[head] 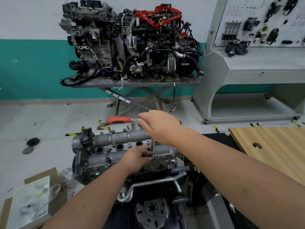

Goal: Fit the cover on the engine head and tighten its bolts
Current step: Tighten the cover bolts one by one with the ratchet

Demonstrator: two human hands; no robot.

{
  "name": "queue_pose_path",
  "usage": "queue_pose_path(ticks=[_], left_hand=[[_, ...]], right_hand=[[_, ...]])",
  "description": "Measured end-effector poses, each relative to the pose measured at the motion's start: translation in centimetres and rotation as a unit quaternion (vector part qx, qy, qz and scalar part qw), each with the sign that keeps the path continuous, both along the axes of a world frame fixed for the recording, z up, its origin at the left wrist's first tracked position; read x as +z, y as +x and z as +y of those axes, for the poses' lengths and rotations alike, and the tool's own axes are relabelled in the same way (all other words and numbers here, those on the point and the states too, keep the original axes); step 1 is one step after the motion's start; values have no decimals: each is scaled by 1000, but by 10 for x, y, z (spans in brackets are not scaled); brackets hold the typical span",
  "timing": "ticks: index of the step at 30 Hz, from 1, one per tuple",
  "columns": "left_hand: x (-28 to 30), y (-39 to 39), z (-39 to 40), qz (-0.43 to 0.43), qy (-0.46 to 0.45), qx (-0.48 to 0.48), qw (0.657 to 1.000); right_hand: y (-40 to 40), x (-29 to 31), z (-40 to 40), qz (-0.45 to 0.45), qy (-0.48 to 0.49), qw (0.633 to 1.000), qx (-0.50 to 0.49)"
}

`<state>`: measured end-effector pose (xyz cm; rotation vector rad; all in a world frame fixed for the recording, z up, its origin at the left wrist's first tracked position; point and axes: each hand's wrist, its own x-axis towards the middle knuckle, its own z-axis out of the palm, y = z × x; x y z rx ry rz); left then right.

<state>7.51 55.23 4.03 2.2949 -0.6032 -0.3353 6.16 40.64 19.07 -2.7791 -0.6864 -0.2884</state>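
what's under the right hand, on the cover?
The right hand grips the ratchet head; its extension bar drops to the cover. The left hand hides the bolt.

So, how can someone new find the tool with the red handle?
Start at the grey engine cover in the foreground. Above its far edge the right hand grips the ratchet, whose shaft drops to a bolt beside the left hand. It is the only red-handled thing near the cover.
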Motion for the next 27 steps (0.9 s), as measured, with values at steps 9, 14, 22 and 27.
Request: queue_pose_path(ticks=[9,14,22,27], left_hand=[[0,2,0,-16,38,-3,999],[-2,3,0,-8,43,7,999],[4,-3,1,-28,41,10,999],[-2,0,-1,-17,42,21,999]], right_hand=[[0,1,-1,442,723,519,-113],[-11,-29,7,290,780,549,-73],[-9,-56,10,-255,220,941,38],[-8,-41,3,-259,93,961,30]])
